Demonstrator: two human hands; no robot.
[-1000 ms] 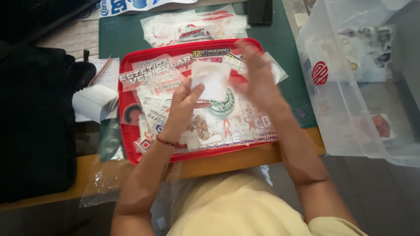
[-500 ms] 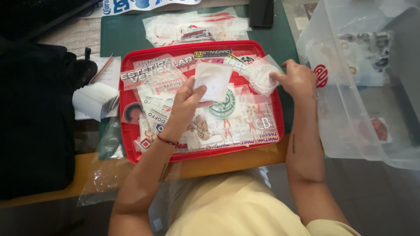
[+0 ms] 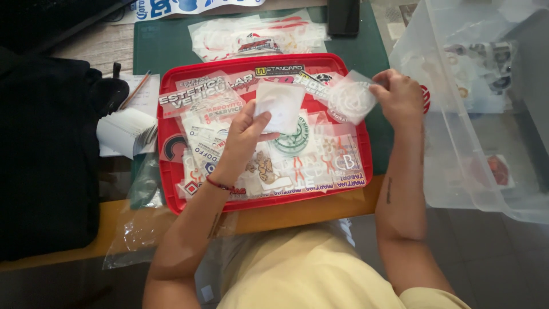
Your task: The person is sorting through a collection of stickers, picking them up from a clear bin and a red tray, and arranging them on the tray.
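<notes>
Over a red tray (image 3: 366, 166) sitting on the desk (image 3: 297, 214), both hands are working among loose stickers. The left hand (image 3: 243, 140) is pinching a small white sticker sheet (image 3: 280, 106) between thumb and fingertips, holding it just above the middle of the tray. The right hand (image 3: 400, 97) is hovering at the tray's upper right corner, fingers closing on the edge of a clear sleeve with a round white decal (image 3: 350, 98) inside. Beneath them the tray is lying covered with overlapping printed decals (image 3: 229, 109) in clear wrappers. Behind the tray, more bagged stickers (image 3: 257, 37) are resting on a green cutting mat (image 3: 148, 51). A black bag (image 3: 46, 149) is sitting at the left, with a stack of white paper (image 3: 123, 129) just beside it. A large clear plastic bin (image 3: 474, 114) is standing to the right of the tray.
</notes>
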